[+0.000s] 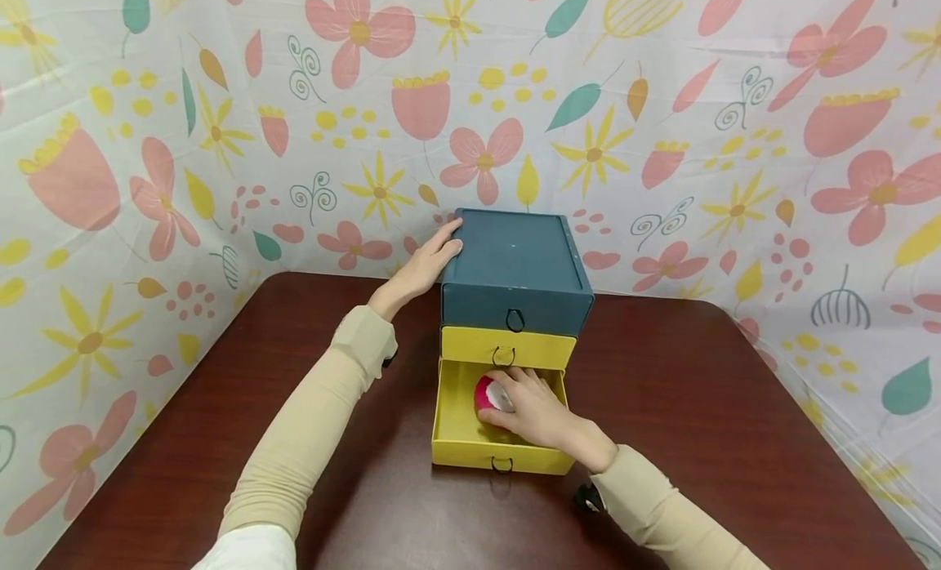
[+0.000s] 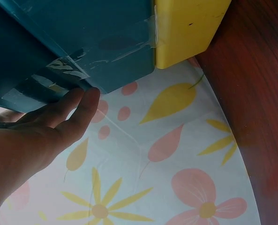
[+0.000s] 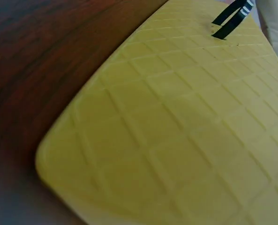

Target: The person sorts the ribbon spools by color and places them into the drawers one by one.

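Note:
A small drawer unit stands with a blue top section (image 1: 515, 247) over a yellow middle drawer (image 1: 470, 345). Below them the bottom yellow drawer (image 1: 459, 429) is pulled out. Inside it, my right hand (image 1: 531, 407) grips a round pink-and-white object (image 1: 483, 394) from above; the palm and fingers hide much of it. The right wrist view shows only the drawer's quilted front (image 3: 162, 117). My left hand (image 1: 422, 268) rests with extended fingers along the blue section's left edge; the left wrist view has those fingers (image 2: 85, 110) against its blue side.
Black loop handles (image 1: 502, 465) hang on the fronts of the unit. It stands on a dark red-brown table (image 1: 691, 407). Behind and beside the table hangs a white sheet (image 1: 559, 170) with printed flowers and leaves.

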`<state>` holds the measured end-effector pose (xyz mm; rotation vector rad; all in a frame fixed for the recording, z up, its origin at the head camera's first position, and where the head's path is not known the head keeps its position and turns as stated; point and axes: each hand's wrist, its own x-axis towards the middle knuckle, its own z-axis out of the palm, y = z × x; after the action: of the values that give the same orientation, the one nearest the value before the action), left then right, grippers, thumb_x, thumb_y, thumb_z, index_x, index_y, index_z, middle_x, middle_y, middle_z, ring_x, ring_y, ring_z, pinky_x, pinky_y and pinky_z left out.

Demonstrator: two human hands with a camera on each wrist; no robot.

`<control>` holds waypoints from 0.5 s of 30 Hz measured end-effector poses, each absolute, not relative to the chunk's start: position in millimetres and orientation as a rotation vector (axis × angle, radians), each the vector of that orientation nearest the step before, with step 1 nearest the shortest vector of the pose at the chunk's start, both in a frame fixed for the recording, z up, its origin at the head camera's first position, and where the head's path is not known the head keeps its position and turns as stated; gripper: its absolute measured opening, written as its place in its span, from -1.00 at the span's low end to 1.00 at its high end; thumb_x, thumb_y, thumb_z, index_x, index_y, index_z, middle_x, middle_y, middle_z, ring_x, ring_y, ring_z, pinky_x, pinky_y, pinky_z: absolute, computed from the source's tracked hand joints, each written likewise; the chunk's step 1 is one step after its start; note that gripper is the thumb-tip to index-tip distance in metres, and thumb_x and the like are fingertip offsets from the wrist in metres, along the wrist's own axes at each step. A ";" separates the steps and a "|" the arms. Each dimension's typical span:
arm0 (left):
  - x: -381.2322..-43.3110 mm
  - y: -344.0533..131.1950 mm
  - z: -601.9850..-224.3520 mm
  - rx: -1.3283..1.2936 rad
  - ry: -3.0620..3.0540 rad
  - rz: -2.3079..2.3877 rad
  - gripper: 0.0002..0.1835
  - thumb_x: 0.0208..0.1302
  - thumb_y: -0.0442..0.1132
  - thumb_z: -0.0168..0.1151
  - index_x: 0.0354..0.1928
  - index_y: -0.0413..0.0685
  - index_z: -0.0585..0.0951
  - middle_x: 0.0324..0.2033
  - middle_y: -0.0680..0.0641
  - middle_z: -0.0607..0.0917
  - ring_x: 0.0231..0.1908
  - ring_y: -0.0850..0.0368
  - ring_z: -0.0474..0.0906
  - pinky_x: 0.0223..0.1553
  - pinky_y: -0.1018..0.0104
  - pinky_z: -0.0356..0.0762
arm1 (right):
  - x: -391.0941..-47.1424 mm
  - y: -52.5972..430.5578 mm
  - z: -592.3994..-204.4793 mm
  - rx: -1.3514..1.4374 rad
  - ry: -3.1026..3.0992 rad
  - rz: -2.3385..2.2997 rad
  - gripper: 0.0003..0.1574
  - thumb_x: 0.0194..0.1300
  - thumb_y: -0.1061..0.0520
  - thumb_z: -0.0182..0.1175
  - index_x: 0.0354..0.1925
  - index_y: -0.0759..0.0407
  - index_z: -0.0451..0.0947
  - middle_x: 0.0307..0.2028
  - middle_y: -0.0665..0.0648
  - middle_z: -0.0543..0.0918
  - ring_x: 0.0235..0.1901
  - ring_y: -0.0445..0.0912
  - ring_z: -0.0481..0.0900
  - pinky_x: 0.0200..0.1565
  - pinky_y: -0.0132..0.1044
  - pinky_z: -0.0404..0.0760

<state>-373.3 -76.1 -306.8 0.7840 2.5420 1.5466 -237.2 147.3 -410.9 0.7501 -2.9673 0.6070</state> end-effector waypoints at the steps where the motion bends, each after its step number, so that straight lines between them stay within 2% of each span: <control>1: -372.8 -76.0 -307.2 0.783 2.542 1.549 -0.37 0.52 0.16 -0.29 0.54 0.30 -0.08 0.53 0.00 -0.04 0.52 0.02 -0.09 0.45 -0.07 0.02 | -236.9 147.7 -410.5 0.754 -2.976 0.647 -0.29 0.28 -0.20 0.22 0.25 0.16 0.44 0.12 0.23 0.54 0.12 0.20 0.45 0.08 0.24 0.44; 4: -371.8 -75.8 -308.1 0.780 2.543 1.553 -0.37 0.52 0.16 -0.29 0.54 0.30 -0.08 0.53 0.01 -0.04 0.52 0.02 -0.09 0.45 -0.06 0.02 | -231.7 150.9 -405.2 0.799 -2.974 0.782 -0.37 0.41 -0.13 0.08 0.25 0.24 0.43 0.20 0.28 0.50 0.24 0.24 0.37 0.21 0.29 0.33; 6: -371.4 -75.8 -308.8 0.780 2.540 1.557 -0.37 0.52 0.16 -0.28 0.54 0.30 -0.08 0.53 0.01 -0.04 0.52 0.02 -0.09 0.45 -0.06 0.03 | -223.5 155.5 -399.5 0.857 -2.952 0.854 -0.43 0.44 -0.08 0.05 0.22 0.27 0.46 0.23 0.31 0.48 0.27 0.25 0.34 0.24 0.24 0.35; 8: -371.3 -75.7 -309.2 0.785 2.532 1.558 -0.36 0.51 0.17 -0.29 0.54 0.30 -0.08 0.53 0.01 -0.04 0.52 0.01 -0.09 0.45 -0.07 0.03 | -211.9 160.6 -393.8 0.920 -2.892 0.923 -0.49 0.42 -0.04 0.09 0.17 0.25 0.51 0.19 0.27 0.52 0.23 0.18 0.40 0.19 0.14 0.45; 10: -368.0 -75.8 -305.6 0.785 2.516 1.562 -0.37 0.52 0.14 -0.29 0.54 0.27 -0.09 0.54 -0.02 -0.05 0.52 -0.01 -0.08 0.45 -0.07 0.03 | -199.0 164.8 -389.4 0.994 -2.792 1.022 -0.60 0.38 0.00 0.15 0.07 0.19 0.58 0.07 0.19 0.61 0.09 0.05 0.51 0.05 -0.03 0.59; 12: -368.9 -75.7 -305.0 0.786 2.514 1.564 -0.37 0.53 0.14 -0.29 0.54 0.26 -0.09 0.54 -0.02 -0.06 0.52 -0.01 -0.09 0.45 -0.07 0.03 | -185.1 167.0 -386.1 1.064 -2.726 1.183 -0.69 0.36 0.04 0.19 -0.01 0.15 0.62 -0.10 0.13 0.68 -0.11 -0.07 0.57 -0.09 -0.20 0.65; 15: -370.6 -75.3 -303.7 0.784 2.522 1.567 -0.38 0.53 0.12 -0.29 0.54 0.26 -0.08 0.54 -0.01 -0.07 0.52 0.00 -0.09 0.46 -0.07 0.01 | -168.0 169.8 -387.8 1.244 -2.695 1.632 -0.78 0.41 0.12 0.12 -0.10 0.20 0.62 -0.29 0.21 0.70 -0.38 -0.15 0.59 -0.32 -0.36 0.63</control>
<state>-370.6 -75.3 -303.7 0.7840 2.5216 1.5671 -168.0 169.8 -387.8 1.2435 -2.6946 1.6322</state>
